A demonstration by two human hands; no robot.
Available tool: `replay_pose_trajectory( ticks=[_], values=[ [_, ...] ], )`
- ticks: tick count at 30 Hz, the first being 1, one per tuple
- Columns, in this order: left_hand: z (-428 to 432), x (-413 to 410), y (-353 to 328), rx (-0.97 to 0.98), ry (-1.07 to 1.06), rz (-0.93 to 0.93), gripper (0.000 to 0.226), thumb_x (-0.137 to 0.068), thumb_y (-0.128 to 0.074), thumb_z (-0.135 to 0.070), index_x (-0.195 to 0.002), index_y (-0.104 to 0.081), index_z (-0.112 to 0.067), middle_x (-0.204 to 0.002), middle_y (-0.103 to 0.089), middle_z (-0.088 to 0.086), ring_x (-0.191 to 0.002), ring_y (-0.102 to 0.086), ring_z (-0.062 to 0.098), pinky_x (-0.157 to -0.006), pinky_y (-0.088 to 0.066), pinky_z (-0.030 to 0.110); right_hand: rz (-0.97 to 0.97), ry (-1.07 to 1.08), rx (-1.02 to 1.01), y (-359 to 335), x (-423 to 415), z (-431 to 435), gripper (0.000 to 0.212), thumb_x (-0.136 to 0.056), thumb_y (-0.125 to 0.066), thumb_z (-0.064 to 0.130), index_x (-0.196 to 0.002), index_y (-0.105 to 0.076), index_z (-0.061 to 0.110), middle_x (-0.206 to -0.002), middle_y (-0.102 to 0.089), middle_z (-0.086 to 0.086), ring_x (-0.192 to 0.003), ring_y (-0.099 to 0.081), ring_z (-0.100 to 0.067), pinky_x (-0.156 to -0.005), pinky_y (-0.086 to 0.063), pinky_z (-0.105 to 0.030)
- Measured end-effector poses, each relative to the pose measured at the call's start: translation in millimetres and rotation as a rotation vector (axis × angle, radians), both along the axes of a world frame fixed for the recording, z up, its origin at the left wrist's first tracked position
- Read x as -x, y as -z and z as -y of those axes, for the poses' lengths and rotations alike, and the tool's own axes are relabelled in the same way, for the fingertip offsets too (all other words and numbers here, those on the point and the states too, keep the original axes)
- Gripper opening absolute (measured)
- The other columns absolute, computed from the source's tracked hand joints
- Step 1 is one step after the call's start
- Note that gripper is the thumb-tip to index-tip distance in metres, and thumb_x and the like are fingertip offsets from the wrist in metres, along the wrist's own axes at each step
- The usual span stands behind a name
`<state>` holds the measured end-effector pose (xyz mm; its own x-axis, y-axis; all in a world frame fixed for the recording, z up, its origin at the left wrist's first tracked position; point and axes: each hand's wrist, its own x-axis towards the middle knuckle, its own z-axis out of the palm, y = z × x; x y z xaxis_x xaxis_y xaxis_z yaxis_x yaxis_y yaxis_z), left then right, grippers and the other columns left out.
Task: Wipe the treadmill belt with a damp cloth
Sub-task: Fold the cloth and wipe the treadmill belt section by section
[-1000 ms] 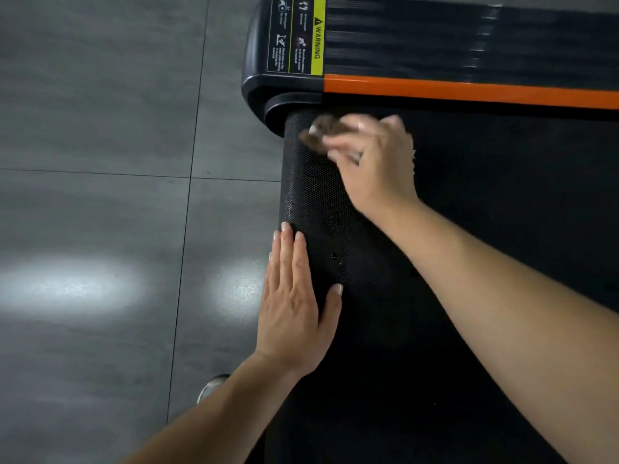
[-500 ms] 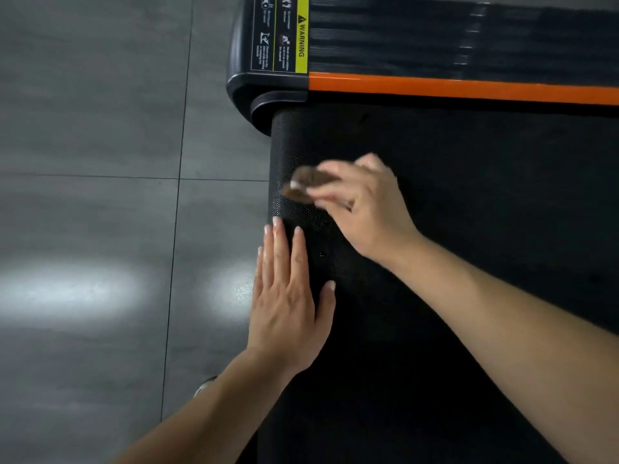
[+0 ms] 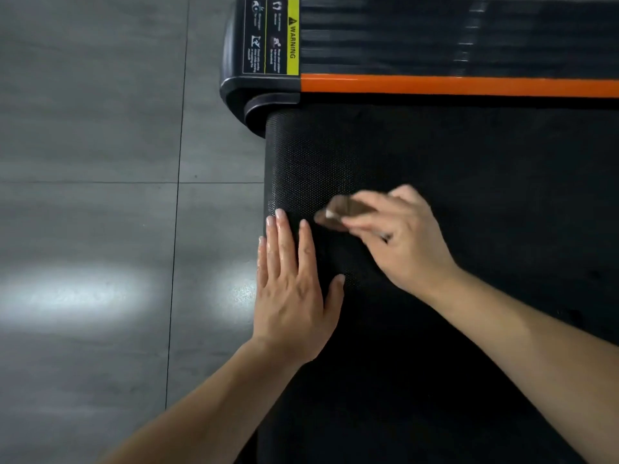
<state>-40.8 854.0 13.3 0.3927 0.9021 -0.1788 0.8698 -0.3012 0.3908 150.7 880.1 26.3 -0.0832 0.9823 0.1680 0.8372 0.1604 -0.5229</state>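
The black textured treadmill belt (image 3: 469,202) fills the right side of the head view, curving down at its left end. My right hand (image 3: 402,239) presses a small brown cloth (image 3: 345,211) onto the belt near that end; the cloth is blurred and mostly hidden under my fingers. My left hand (image 3: 294,286) lies flat on the belt's rounded edge, fingers together and pointing away from me, just left of the cloth and holding nothing.
Along the far side of the belt runs the treadmill's black side rail (image 3: 435,38) with an orange stripe (image 3: 452,85) and a yellow warning label (image 3: 293,35). Grey floor tiles (image 3: 100,195) with bright light reflections lie to the left.
My right hand has swept the cloth along the belt from the far rail toward me, ending beside my left fingertips. My left hand has stayed flat in place.
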Motion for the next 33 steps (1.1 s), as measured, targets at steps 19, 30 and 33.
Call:
replay_pose_trajectory(
  ticks=[19, 30, 33],
  values=[
    [-6, -38, -3, -0.1, 0.182, -0.156, 0.081, -0.1, -0.03, -0.059, -0.163, -0.016, -0.01, -0.171, 0.0, 0.019, -0.159, 0.009, 0.033, -0.127, 0.001, 0.057, 0.151, 0.37, -0.098, 6, -63, -68, 0.021, -0.086, -0.07, 0.026, -0.107, -0.076, 0.026, -0.112, -0.07, 0.0, -0.093, -0.055, -0.031, -0.081, -0.048, -0.047],
    [-5, -39, -4, -0.088, 0.173, -0.127, 0.082, -0.098, -0.032, -0.059, -0.163, -0.019, -0.01, -0.171, -0.002, 0.019, -0.159, 0.007, 0.034, -0.126, 0.001, 0.059, 0.172, 0.269, -0.109, 5, -79, -26, 0.019, -0.086, -0.07, 0.024, -0.104, -0.077, 0.024, -0.105, -0.065, -0.009, -0.088, -0.055, -0.036, -0.078, -0.047, -0.043],
    [-5, -39, -3, -0.082, 0.175, -0.14, 0.082, -0.099, -0.027, -0.061, -0.163, -0.014, -0.011, -0.171, 0.003, 0.018, -0.158, 0.012, 0.032, -0.126, 0.003, 0.059, 0.147, 0.529, -0.044, 3, -96, -65, 0.023, -0.089, -0.068, 0.026, -0.111, -0.074, 0.025, -0.114, -0.061, -0.005, -0.102, -0.054, -0.03, -0.087, -0.045, -0.037]
  ],
)
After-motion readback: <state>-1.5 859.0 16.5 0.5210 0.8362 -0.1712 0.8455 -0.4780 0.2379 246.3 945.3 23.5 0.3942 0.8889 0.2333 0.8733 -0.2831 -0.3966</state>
